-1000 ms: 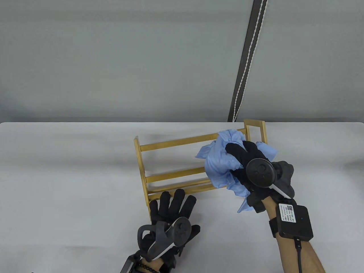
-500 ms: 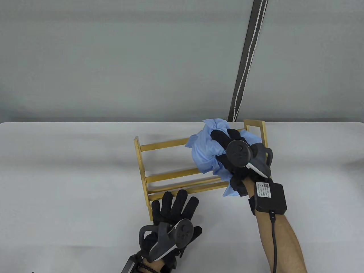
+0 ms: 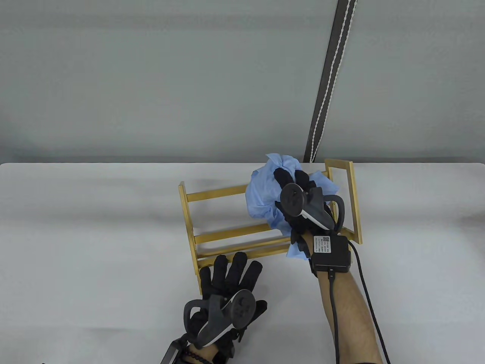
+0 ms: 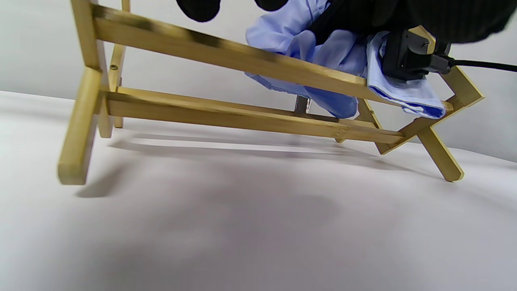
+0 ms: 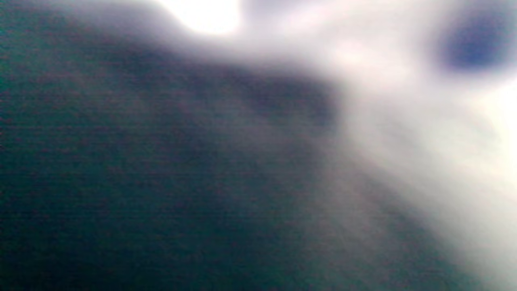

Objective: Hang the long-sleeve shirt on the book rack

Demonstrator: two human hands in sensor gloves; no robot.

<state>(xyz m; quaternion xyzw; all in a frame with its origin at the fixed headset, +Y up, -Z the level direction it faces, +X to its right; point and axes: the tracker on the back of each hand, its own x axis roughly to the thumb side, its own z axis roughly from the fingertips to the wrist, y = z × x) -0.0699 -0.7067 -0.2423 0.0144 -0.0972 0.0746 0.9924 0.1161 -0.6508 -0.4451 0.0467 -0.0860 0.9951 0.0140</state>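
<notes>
A wooden rack (image 3: 235,223) is stood on the white tabletop (image 3: 94,227), a little toward 3 o'clock of the middle in the table view. A crumpled light blue shirt (image 3: 261,193) is bunched over the rack's top rail near its 3 o'clock end, and a fold of it is hung down past the lower rails toward 6 o'clock. The shirt is gripped by the right hand (image 3: 299,204); its fingers (image 3: 282,176) are curled into the cloth, so this grip is clamped on the shirt. A black box is strapped at the right wrist, and a cable is trailed from it toward 6 o'clock.

The left hand (image 3: 227,292) is laid at 6 o'clock of the rack with its fingers (image 3: 238,265) spread and apart, their tips just beside the rack's front rail; contact with the rail cannot be told. Nothing is held in that grip.

In the left wrist view the rack (image 4: 242,117) is seen from low down, with the shirt (image 4: 323,56) draped across its upper rail. The right wrist view is blurred, and nothing can be made out in it.
</notes>
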